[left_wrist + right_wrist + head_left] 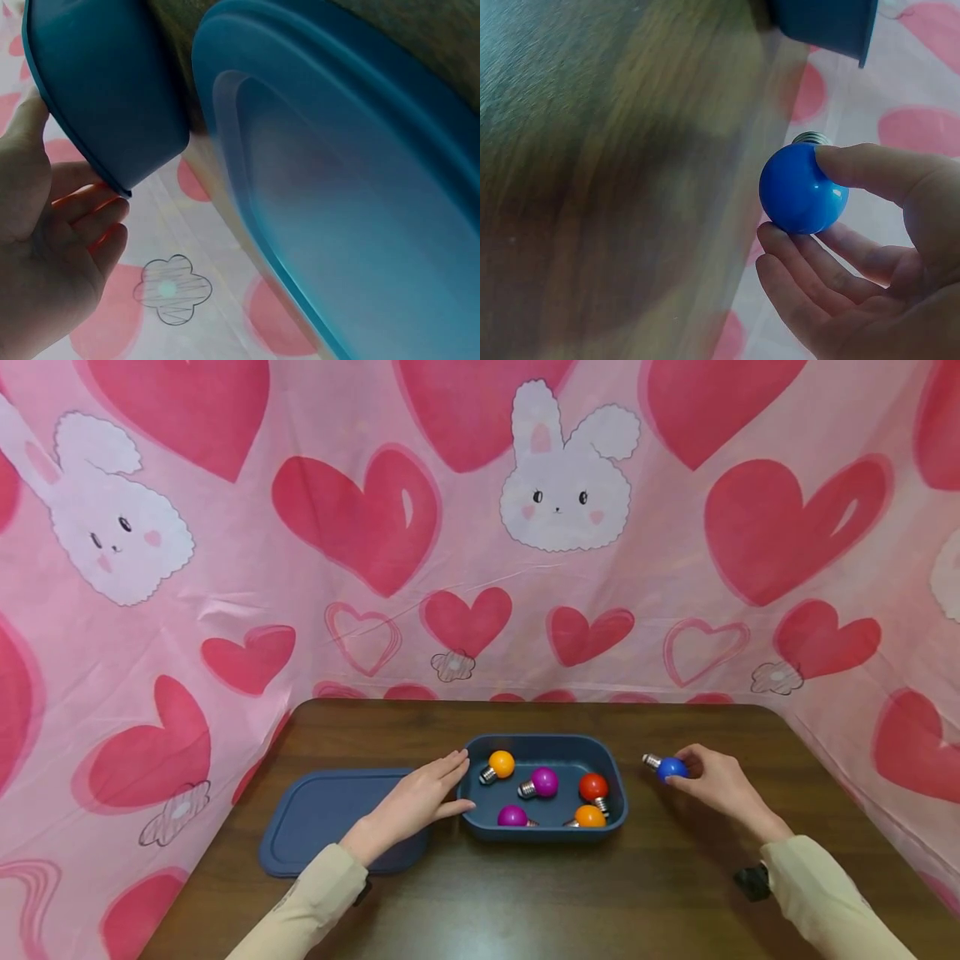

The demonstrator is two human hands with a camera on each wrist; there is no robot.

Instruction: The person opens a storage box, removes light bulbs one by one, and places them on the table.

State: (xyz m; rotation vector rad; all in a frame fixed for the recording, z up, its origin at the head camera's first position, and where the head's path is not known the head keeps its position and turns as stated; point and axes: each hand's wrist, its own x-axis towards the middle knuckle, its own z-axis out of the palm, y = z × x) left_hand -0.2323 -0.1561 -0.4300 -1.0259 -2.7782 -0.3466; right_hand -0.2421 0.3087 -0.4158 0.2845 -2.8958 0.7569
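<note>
In the head view, my right hand (716,781) pinches a blue light bulb (671,767) by its round glass, its metal screw base pointing left. The right wrist view shows the thumb on one side of the bulb (802,191) and fingertips on the other. My left hand (420,793) rests against the left end of a dark blue box (540,834), fingers mostly straight at the rim. Inside lie several bulbs: an orange bulb (501,764), a purple bulb (544,782), a red bulb (593,787), another purple bulb (512,816) and another orange bulb (590,817).
A flat blue lid (322,818) lies on the brown wooden table (525,902) left of the box, partly beneath my left forearm in the head view. Behind the table hangs a pink cloth (480,568) with hearts and rabbits.
</note>
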